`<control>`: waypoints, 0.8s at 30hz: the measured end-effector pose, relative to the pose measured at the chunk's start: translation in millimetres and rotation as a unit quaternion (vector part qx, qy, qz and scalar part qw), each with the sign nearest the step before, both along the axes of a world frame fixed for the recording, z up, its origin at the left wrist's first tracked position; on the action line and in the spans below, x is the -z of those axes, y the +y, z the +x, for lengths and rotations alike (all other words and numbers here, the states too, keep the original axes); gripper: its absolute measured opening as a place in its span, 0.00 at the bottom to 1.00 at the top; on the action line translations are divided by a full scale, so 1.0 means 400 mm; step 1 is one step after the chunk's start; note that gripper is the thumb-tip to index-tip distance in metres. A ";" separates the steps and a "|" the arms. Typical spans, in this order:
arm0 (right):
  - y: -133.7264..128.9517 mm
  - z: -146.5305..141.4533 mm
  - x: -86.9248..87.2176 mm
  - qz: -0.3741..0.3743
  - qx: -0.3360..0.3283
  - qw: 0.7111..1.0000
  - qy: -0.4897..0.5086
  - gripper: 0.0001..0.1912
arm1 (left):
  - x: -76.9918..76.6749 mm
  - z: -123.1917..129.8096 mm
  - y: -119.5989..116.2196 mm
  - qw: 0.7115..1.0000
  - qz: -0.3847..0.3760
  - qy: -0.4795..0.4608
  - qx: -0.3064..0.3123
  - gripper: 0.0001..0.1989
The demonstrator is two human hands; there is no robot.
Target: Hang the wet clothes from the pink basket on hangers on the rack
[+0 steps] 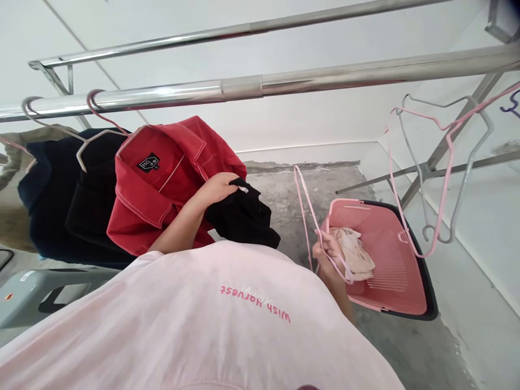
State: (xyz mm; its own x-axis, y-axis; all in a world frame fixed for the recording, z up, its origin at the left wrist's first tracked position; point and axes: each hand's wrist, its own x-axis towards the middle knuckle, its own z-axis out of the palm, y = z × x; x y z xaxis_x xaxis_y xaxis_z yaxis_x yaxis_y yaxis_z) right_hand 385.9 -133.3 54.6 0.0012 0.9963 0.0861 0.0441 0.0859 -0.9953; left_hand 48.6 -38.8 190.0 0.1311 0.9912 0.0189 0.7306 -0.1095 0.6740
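Note:
Bunched black cloth, a garment [247, 216] whose kind I cannot make out, hangs from my left hand [219, 189]; a small white tag shows at my fingertips. My right hand [331, 252] is closed around a pink clothes hanger [305, 200], held upright and apart from the garment. Just left of my left hand, a red jacket [162, 179] with white stitching hangs from the rail on a pink hanger. Beyond my right hand, a pink laundry basket [390, 254] stands on the floor with a crumpled pale cloth [352, 252] inside.
A metal rail [304, 81] crosses in front of me, with a second bar [203, 37] behind it. Dark clothes [52, 200] hang at the left, above a grey stool [52, 292]. At the right dangle a pink hanger [449, 157] and a grey hanger [467, 173].

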 end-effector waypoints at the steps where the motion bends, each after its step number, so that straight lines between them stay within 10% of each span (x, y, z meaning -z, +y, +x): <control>1: 0.003 -0.004 0.000 -0.014 -0.006 1.000 -0.018 0.24 | 0.002 -0.003 0.002 1.000 0.013 -0.002 -0.017 0.12; 13: 0.021 -0.008 0.015 -0.090 -0.092 0.979 -0.159 0.23 | 0.032 0.024 0.021 0.971 0.048 -0.217 -0.085 0.12; 24: 0.148 -0.112 0.021 -0.100 0.004 0.995 -0.021 0.17 | -0.008 0.154 -0.034 0.983 -0.004 -0.150 0.102 0.17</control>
State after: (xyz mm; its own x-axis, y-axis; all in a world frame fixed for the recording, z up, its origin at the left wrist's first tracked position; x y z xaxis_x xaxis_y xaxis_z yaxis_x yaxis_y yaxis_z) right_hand 341.1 -73.9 46.4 0.0091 0.9934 -0.1146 0.0866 -0.1149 -0.9896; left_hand 110.1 -52.4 193.1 0.3162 0.9453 0.0801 0.4626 -0.2274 0.8569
